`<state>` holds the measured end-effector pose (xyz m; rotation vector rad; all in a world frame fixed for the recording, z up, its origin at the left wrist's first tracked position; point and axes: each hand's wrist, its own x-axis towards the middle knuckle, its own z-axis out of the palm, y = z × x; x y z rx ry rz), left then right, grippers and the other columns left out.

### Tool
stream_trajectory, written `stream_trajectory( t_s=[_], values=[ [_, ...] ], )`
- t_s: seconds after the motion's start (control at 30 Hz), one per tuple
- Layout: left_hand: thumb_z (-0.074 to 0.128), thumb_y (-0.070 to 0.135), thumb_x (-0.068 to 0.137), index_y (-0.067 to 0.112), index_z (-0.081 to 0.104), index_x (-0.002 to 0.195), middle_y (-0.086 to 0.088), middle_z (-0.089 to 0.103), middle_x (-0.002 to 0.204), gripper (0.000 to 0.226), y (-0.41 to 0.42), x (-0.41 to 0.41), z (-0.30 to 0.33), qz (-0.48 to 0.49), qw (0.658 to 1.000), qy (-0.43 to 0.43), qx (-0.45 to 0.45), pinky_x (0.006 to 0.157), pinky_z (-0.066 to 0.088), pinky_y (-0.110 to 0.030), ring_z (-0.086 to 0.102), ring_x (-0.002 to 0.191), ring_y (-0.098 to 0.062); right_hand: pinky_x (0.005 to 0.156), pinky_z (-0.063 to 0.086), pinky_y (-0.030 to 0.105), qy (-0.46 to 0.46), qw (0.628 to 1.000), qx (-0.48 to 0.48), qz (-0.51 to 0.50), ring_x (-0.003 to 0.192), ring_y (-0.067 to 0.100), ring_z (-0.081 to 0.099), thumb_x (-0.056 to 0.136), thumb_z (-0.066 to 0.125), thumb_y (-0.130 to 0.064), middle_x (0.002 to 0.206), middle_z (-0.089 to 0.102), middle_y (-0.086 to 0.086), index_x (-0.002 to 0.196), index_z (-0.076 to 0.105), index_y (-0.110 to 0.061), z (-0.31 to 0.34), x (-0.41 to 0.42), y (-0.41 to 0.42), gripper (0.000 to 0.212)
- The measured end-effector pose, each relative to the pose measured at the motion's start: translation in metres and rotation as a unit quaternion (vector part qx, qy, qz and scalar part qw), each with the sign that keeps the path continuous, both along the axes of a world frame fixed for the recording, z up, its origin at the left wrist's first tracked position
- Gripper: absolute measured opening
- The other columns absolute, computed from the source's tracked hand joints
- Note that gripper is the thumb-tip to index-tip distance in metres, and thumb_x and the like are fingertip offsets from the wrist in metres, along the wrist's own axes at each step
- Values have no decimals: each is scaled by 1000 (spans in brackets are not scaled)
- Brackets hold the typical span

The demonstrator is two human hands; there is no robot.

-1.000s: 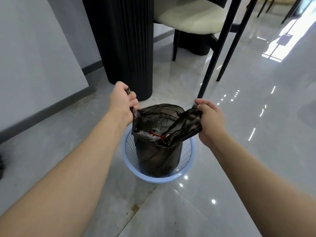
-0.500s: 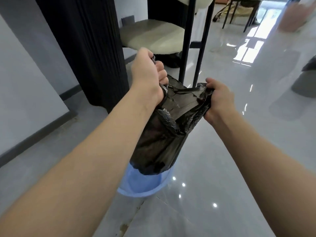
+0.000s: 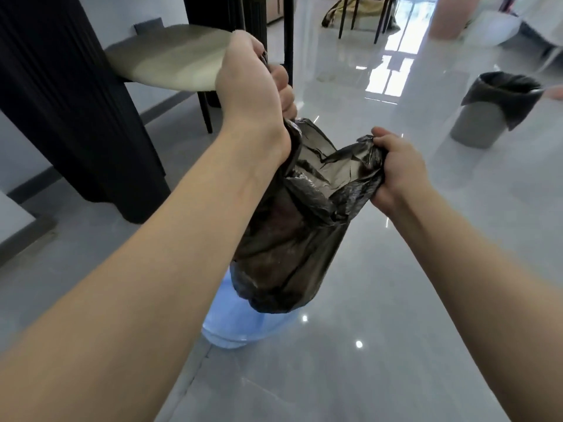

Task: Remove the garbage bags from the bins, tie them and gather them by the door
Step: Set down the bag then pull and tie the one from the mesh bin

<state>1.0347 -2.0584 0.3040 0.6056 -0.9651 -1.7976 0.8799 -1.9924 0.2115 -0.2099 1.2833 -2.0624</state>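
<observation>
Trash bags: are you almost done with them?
Not yet. The black bag is lifted above the blue bin, held by the left hand and right hand, but its top is open and untied. The grey bin farther off has its bag in. No door pile shows.

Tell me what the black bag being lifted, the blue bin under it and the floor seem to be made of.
Black bag: thin plastic film, slightly glossy and see-through; it crinkles and bunches where it is gripped.
Blue bin: probably moulded plastic, judging by its even pale colour; blurred, so uncertain.
Floor: large polished tiles, probably ceramic or stone; mirror-like reflections and a visible joint line.
</observation>
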Motion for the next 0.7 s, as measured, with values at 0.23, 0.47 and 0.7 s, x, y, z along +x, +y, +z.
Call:
stream_trajectory(
  t_s=[0.23, 0.47, 0.7],
  values=[
    [35, 15, 85, 20, 15, 74, 0, 16, 60, 24, 0, -17, 10, 61, 997, -44, -26, 45, 10, -28, 7, 54, -19, 68, 56, 40, -73, 996, -38, 44, 72, 29, 62, 95, 39, -5, 88, 59, 15, 99, 57, -9, 16, -7, 1, 19],
    [34, 13, 84, 21, 19, 66, 0, 19, 56, 25, -12, 2, 6, 109, 991, -78, -12, 39, 13, -23, 10, 47, -16, 74, 54, 41, -83, 993, -45, 67, 79, 32, 60, 95, 37, -5, 93, 59, 18, 97, 56, -8, 31, 12, -11, 19],
    [34, 13, 85, 21, 21, 68, 1, 19, 55, 23, -23, 22, -15, 103, 989, -110, 3, 40, 12, -22, 10, 45, -15, 67, 55, 36, -89, 994, -30, 54, 68, 24, 58, 96, 38, -5, 82, 55, 13, 101, 58, -8, 24, 37, -20, 21]
  ],
)
